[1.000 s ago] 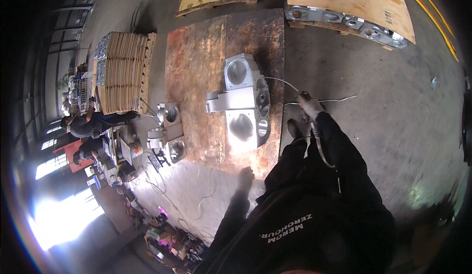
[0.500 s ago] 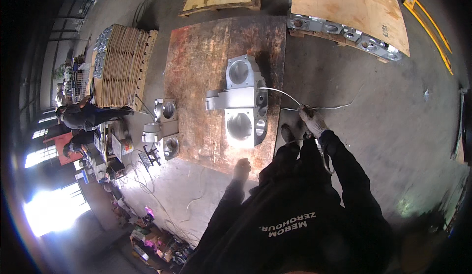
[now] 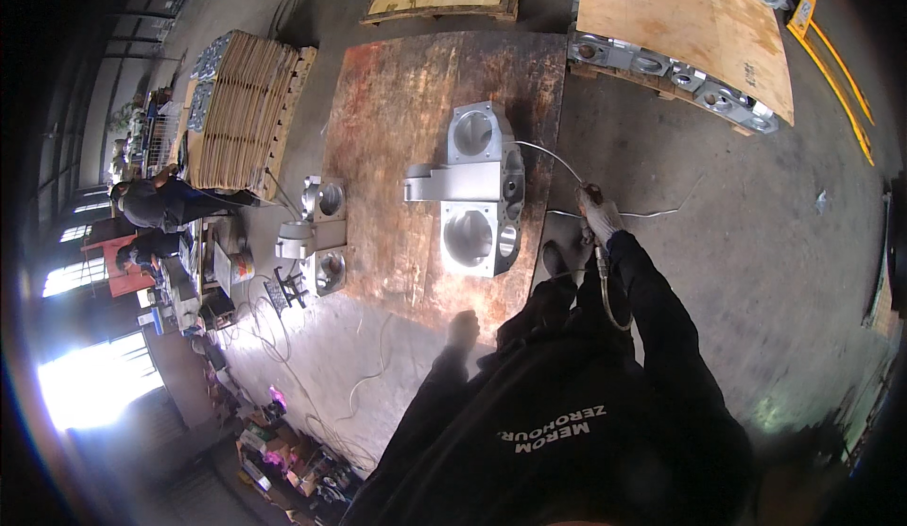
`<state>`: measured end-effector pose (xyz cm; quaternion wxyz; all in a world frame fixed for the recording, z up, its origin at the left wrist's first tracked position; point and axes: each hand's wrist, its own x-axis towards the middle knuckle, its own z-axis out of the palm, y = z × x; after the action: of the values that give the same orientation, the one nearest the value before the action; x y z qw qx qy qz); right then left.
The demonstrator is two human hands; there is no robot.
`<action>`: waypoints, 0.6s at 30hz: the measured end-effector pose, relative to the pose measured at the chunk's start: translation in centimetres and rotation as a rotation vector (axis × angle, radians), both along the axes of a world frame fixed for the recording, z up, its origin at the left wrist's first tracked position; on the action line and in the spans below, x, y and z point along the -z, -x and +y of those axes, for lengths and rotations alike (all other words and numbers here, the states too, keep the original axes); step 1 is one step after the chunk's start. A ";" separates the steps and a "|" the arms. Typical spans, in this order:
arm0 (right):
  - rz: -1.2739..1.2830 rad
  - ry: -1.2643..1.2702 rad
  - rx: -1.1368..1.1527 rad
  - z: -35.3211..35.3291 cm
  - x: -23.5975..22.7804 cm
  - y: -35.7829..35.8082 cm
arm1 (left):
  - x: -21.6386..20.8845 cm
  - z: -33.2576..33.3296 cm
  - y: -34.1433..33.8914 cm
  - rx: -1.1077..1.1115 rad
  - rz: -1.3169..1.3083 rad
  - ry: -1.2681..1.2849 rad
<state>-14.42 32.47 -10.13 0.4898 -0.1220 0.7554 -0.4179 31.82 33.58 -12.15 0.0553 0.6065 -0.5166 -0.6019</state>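
Note:
A large grey metal casting (image 3: 470, 184) with two round ring openings and an arm jutting left lies on a stained wooden board (image 3: 378, 243) before me. In my right hand (image 3: 601, 216), gloved and closed, is an air blow gun (image 3: 588, 192). Its long thin bent tube reaches left to the casting's right side, near the far ring; whether the tip touches is too small to tell. A hose (image 3: 605, 285) with a metal coupling hangs from the gun beside my right forearm. My left hand (image 3: 463, 330) is a fist at the board's near edge, apart from the casting, with nothing visible in it.
Another casting (image 3: 321, 233) stands past the board's left edge. Stacked sheets (image 3: 248, 110) on a pallet lie far left, near people at work. A plywood-topped pallet of castings (image 3: 680, 30) is far right, beside a yellow pallet jack (image 3: 831, 63). Hoses (image 3: 354, 389) trail over the floor.
My right hand has moved slightly away from me, and the tube's tip has shifted along the casting's side toward the far ring. The whole view has shifted slightly. My left hand stays closed.

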 end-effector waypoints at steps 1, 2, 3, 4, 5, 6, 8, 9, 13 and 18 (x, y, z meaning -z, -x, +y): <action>-0.012 0.001 -0.016 0.1 0.6 -0.2 | 0.3 0.0 -0.8 0.095 -0.089 0.035; -0.029 0.011 -0.034 -0.1 0.6 -0.4 | 0.9 0.0 -2.3 0.051 -0.033 0.032; -0.052 0.026 -0.115 -0.5 -1.6 -1.1 | 1.9 0.5 -5.1 -0.013 0.012 0.032; -0.069 0.021 -0.144 -0.6 -3.6 -1.5 | 2.7 1.2 -6.4 -0.070 0.075 0.024; -0.068 -0.002 -0.159 -0.2 -5.4 -1.2 | 2.5 1.7 -5.1 -0.153 0.105 -0.036; -0.073 -0.037 -0.114 0.1 -6.7 -1.1 | 1.3 1.4 -2.7 -0.223 0.139 -0.101; -0.153 -0.016 -0.017 0.7 -6.7 -1.3 | -0.4 0.7 -1.2 -0.274 0.179 -0.125; -0.219 0.030 0.035 1.0 -5.3 -1.5 | -0.6 0.4 -1.3 -0.256 0.199 -0.093; -0.188 -0.022 0.008 0.4 -4.6 -1.6 | -0.8 0.7 -0.9 -0.289 0.221 -0.085; -0.119 -0.108 -0.063 0.7 -1.7 -0.3 | -1.3 1.2 0.6 -0.332 0.244 -0.067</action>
<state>-14.07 33.22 -8.41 0.5527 -0.0940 0.7420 -0.3675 31.20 34.75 -10.81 0.1958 0.6075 -0.3788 -0.6701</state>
